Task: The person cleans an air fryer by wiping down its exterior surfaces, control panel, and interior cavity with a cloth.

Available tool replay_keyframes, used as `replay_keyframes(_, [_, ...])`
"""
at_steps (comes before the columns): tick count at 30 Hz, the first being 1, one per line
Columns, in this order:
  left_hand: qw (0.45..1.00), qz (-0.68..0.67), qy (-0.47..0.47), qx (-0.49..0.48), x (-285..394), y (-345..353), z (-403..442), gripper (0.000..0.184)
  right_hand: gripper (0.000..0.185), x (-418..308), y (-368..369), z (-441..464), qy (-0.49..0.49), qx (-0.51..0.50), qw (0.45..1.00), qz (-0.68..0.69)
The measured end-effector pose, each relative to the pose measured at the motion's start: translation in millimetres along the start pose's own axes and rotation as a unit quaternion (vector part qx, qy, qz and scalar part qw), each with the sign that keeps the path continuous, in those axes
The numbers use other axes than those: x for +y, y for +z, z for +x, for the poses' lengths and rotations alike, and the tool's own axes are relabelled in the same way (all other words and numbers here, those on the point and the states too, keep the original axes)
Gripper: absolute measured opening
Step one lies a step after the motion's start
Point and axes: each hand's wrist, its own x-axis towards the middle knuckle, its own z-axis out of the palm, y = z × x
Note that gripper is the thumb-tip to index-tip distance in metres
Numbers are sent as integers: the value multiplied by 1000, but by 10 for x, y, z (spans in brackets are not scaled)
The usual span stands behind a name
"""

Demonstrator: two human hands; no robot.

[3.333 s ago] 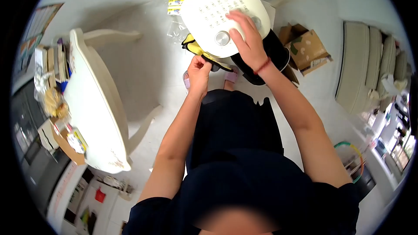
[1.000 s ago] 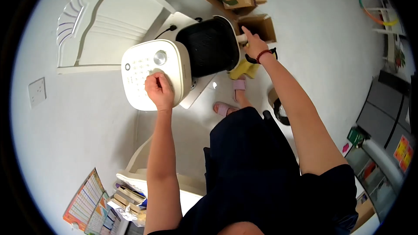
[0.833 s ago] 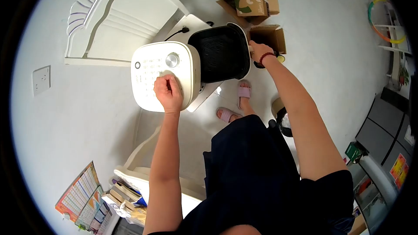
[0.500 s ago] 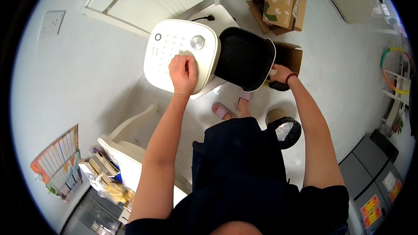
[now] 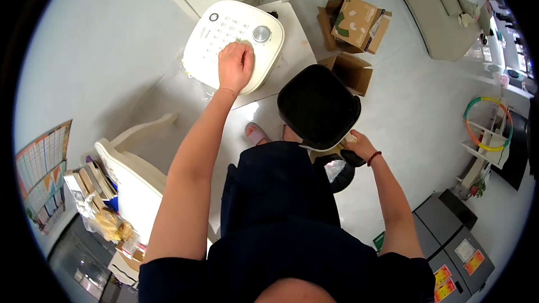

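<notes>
A cream air fryer point(image 5: 210, 45) with a silver knob point(image 5: 261, 34) stands on a small white table. On its top panel, below the knob, rests my left hand point(image 5: 234, 67), curled into a fist with nothing visible in it. My right hand point(image 5: 360, 147) is wrapped round the handle of the black air fryer basket point(image 5: 315, 106). The basket is fully out of the fryer body, held in the air in front of me to the right. Its dark inside faces up and shows no contents that I can make out.
The white table point(image 5: 297, 45) extends right of the fryer. Cardboard boxes point(image 5: 356, 22) lie on the floor beyond. A bin with a black liner point(image 5: 341, 178) stands below my right hand. To the left are a white chair point(image 5: 132, 171) and stacked books point(image 5: 101, 182).
The basket has come away from the fryer, moving right and toward me in my right hand. My left hand stays on the fryer's top. The whole view has shifted.
</notes>
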Motion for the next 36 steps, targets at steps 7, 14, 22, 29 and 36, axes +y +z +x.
replay_keyframes(7, [985, -6, -94, -145, 511, -598, -149, 36, 42, -561, -2, -799, -59, -67, 996, 23])
replay_keyframes(14, [832, -390, -360, -163, 1344, -2014, -1209, 69, 48, -1668, 124, -1267, -201, -114, 965, -127])
replay_keyframes(22, [830, -337, -419, 148, 1842, -3349, -2383, 69, 38, -2974, 853, -1468, -389, -214, 841, -311])
replay_keyframes(29, [751, -221, -524, 336, 1719, -4147, -3659, 68, 37, -3658, 2382, -1495, -524, -267, 730, -348])
replay_keyframes(36, [714, -202, -561, 367, 1272, -4609, -4589, 75, 39, -3773, 3516, -1591, -507, -287, 697, -418])
